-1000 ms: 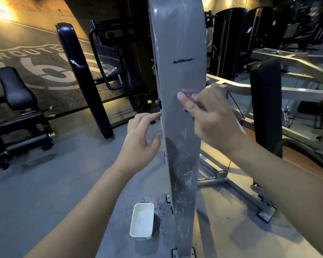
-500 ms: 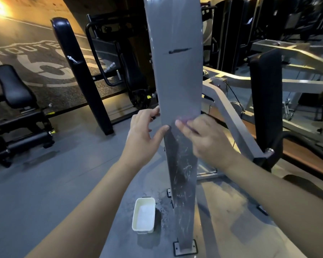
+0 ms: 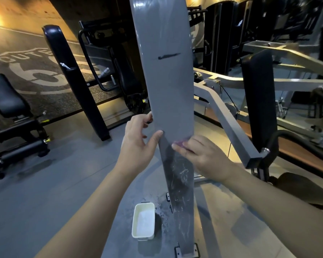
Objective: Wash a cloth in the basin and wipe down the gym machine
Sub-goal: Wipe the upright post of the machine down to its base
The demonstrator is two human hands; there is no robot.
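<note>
cloth (image 3: 179, 142): mostly hidden under right hand (image 3: 203, 155) | column (image 3: 166, 81): top cropped

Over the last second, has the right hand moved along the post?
Yes. The right hand, pressing the cloth, has slid down the post, farther below the black mark and closer to the scuffed lower part.

Just one wide-angle view, worn on the head, looking forward and steeply down along both forearms. Sits close to the grey upright post (image 3: 168, 112) dead centre, floor (image 3: 45, 192) and white basin (image 3: 143, 221) near the bottom edge, other gym machines bending away at the sides. No second view to overlap.
</note>
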